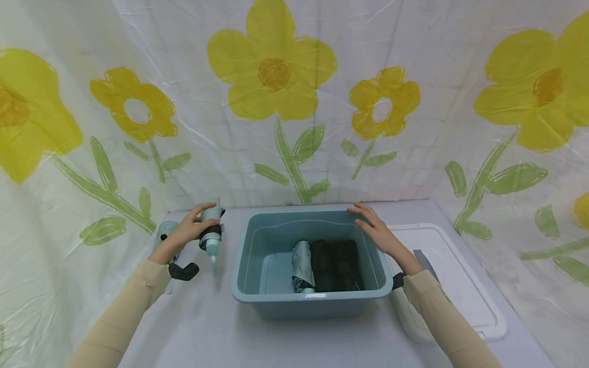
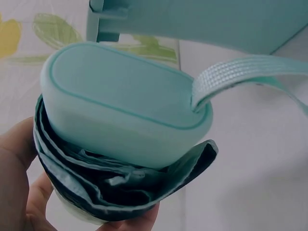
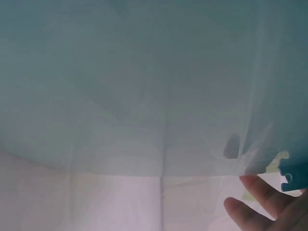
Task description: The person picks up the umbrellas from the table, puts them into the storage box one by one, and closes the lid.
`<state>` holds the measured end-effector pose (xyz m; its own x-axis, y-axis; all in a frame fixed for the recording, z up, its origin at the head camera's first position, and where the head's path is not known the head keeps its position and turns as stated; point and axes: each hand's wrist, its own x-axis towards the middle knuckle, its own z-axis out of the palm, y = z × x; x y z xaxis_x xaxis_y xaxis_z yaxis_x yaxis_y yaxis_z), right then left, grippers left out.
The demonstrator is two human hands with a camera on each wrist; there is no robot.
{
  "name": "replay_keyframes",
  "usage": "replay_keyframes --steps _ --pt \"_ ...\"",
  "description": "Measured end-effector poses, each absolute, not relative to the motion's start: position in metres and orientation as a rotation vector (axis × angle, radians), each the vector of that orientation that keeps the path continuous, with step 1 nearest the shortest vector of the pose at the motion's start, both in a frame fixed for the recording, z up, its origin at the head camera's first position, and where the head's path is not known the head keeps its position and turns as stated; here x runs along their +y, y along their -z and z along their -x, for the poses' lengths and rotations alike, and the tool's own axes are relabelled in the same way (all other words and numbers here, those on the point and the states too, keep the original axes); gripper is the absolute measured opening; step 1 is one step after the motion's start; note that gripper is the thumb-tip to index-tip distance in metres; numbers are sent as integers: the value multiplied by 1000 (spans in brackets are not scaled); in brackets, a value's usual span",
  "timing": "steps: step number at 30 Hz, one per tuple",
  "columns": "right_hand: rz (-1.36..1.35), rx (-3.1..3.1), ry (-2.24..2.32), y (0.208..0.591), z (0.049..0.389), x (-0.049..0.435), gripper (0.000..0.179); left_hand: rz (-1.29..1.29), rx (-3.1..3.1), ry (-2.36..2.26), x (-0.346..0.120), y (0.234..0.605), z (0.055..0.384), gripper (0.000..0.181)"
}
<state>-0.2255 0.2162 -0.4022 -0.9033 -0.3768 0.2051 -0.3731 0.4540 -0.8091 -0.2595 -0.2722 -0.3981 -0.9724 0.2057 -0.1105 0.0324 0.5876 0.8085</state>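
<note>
My left hand (image 1: 188, 227) grips a folded light-teal compact umbrella (image 1: 211, 214), left of the bin and above the table. Its oval handle end (image 2: 120, 86) and wrist strap (image 2: 231, 77) show in the left wrist view, with loose dark-edged fabric folds below. My right hand (image 1: 379, 235) rests at the right rim of the blue-grey plastic bin (image 1: 313, 297), fingers loosely extended. Inside the bin, toward the right, lie a teal folded umbrella (image 1: 302, 263) and two black folded bundles (image 1: 322, 266) side by side.
A white lid (image 1: 442, 266) lies on the table right of the bin, partly under my right forearm. Another light-teal item (image 1: 166, 228) sits behind my left wrist, mostly hidden. A flower-printed curtain (image 1: 276, 153) hangs along the table's back edge.
</note>
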Motion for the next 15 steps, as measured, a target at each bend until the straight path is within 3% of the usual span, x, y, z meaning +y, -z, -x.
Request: replay_keyframes --steps 15 --pt "684 2684 1469 401 225 216 39 -228 2523 -1518 -248 381 242 66"
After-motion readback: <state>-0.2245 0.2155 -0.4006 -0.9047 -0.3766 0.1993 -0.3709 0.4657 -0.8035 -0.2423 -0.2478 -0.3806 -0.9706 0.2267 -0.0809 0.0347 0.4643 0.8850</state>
